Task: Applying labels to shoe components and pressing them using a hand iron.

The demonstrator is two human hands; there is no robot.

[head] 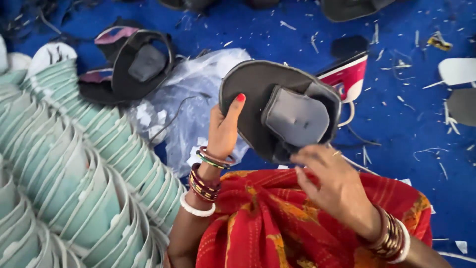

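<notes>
Sandal sole (248, 84) with grey strap (296, 118) fitted is gripped by left hand (223, 130); right hand (332, 186) fingers, loosely apart, touch its edge; stacked soles (74, 164) wait.

Red-and-orange patterned cloth (277, 218), stacked bangles on both wrists, red polish on the left hand (223, 130) thumbnail.

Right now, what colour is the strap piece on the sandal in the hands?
Grey, on a dark brown sandal; the strap piece shows best in the head view.
</notes>
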